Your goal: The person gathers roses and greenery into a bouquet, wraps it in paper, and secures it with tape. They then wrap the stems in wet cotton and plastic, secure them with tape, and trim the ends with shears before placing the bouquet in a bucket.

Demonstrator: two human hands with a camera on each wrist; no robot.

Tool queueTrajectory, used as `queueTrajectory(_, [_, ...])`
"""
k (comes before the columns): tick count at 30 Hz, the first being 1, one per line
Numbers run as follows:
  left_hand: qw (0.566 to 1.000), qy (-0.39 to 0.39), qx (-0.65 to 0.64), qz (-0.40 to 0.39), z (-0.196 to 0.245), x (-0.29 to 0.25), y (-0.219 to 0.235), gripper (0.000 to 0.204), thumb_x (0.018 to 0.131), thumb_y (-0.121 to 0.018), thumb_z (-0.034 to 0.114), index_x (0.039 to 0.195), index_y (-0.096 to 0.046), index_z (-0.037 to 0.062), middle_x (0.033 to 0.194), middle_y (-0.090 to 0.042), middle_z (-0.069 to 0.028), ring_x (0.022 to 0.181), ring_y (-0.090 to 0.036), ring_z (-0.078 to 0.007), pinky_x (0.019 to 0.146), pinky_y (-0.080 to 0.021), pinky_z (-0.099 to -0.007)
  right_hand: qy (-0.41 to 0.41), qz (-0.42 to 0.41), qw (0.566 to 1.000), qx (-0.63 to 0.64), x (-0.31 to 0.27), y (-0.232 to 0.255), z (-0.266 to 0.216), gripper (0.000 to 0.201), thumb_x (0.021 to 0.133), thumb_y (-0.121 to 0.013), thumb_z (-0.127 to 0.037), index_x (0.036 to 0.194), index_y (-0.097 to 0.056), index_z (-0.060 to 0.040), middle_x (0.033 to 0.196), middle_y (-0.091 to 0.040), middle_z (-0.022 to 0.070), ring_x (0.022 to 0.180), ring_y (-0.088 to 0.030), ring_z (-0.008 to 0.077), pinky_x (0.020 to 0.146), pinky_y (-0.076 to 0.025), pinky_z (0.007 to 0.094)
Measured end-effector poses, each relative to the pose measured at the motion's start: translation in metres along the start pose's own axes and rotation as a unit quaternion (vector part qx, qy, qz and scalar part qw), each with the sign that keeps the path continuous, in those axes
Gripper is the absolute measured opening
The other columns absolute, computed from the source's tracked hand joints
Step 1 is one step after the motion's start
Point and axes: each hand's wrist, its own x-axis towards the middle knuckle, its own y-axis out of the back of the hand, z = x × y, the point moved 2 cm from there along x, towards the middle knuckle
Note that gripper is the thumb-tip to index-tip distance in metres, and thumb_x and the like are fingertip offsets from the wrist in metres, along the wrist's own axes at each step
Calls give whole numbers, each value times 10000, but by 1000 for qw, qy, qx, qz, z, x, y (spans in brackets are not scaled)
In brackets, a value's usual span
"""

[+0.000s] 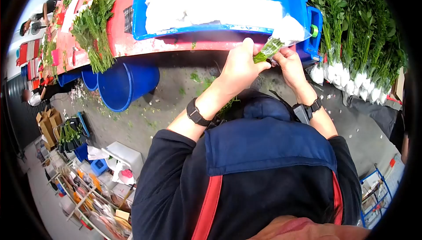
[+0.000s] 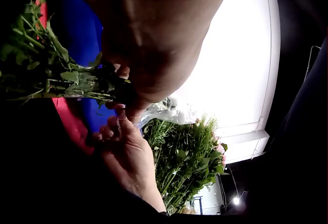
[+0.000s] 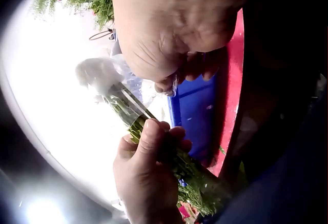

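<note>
A bunch of green stems (image 1: 269,49) lies across my left hand (image 1: 241,66), whose thumb and fingers grip it in the right wrist view. Over the cut ends sits a clear plastic bag (image 3: 128,101) with a white wad (image 3: 97,75) inside. My right hand (image 1: 291,66) is close beside the bunch. Between its fingertips it pinches a thin clear plastic strip (image 3: 173,86), seen below the palm in the right wrist view. Leafy tops (image 2: 51,75) of the bunch spread out past the left hand in the left wrist view.
A blue tub (image 1: 151,34) full of white material stands on the red table (image 1: 127,49). Several leafy bunches with white bagged ends (image 1: 351,79) lie at the right. White roses (image 1: 94,29) lie on the table's left, above blue bins (image 1: 116,86). People work farther left.
</note>
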Motion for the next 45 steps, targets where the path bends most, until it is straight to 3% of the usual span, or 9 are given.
queueTrajectory(7, [999, 34, -31, -15, -8, -4, -9, 412, 654, -851, 132, 834, -512, -17, 800, -670, -136, 729, -662, -176, 643, -528, -301, -24, 14, 999, 40, -12, -3, -5, 166, 913, -611, -153, 996, -659, -17, 832, -641, 3, 688, -530, 68, 629, -425, 226])
queueTrajectory(11, [995, 38, -88, -14, -18, -6, -14, 366, 685, -828, 75, 874, -529, -20, 787, -663, -118, 692, -634, -124, 594, -518, -268, -6, -64, 993, 98, -20, 8, 1, 155, 911, -619, -169, 955, -658, -26, 806, -625, -4, 683, -522, 68, 635, -426, 236])
queueTrajectory(17, [937, 194, -283, -73, -18, -7, -20, 289, 738, -766, -6, 872, -510, 2, 752, -647, -126, 608, -606, -108, 498, -469, -230, 12, -57, 996, 65, -29, 8, -12, 189, 916, -617, -219, 944, -649, -35, 812, -625, 6, 690, -533, 87, 649, -439, 252])
queueTrajectory(19, [933, 190, -300, -56, -18, -6, -19, 301, 741, -765, -2, 851, -485, 13, 745, -645, -113, 610, -606, -108, 496, -470, -235, 12, -23, 999, -24, -31, -1, -25, 208, 915, -620, -246, 961, -639, -44, 829, -631, 12, 695, -543, 95, 646, -444, 257])
queueTrajectory(26, [994, 54, -90, -37, -17, -10, -26, 293, 755, -750, -2, 829, -468, 34, 764, -655, -86, 706, -633, -97, 565, -502, -229, -60, -4, 993, 105, -22, -18, -39, 263, 904, -625, -256, 1026, -606, -24, 860, -634, 29, 694, -567, 90, 579, -440, 223])
queueTrajectory(29, [978, 64, -201, 6, -12, -10, -29, 214, 785, -714, -19, 789, -503, 18, 794, -669, -94, 754, -640, -93, 620, -511, -220, -31, 59, 992, 112, -20, -23, -41, 238, 899, -632, -239, 992, -612, -21, 834, -628, 30, 663, -558, 92, 566, -434, 226])
queueTrajectory(32, [962, 62, -259, -57, -19, -13, -32, 136, 817, -675, -28, 805, -542, -6, 831, -678, -105, 777, -643, -99, 650, -514, -218, -41, 22, 992, 117, -20, -19, -36, 245, 895, -643, -247, 965, -617, -14, 817, -631, 42, 652, -563, 103, 571, -439, 231])
queueTrajectory(38, [952, 47, -303, -15, -19, -18, -35, 95, 852, -631, -34, 906, -553, -25, 860, -678, -110, 772, -647, -118, 649, -518, -229, -24, 9, 992, 121, -19, -20, -36, 267, 896, -645, -284, 944, -618, -23, 798, -635, 35, 645, -558, 96, 586, -444, 231])
queueTrajectory(45, [905, 157, -393, -46, -20, -16, -32, 98, 876, -627, 36, 912, -547, -7, 802, -652, -86, 681, -632, -126, 580, -494, -232, -20, 16, 996, 90, -21, -19, -36, 283, 881, -666, -311, 927, -634, -34, 792, -628, 10, 637, -537, 78, 582, -434, 224])
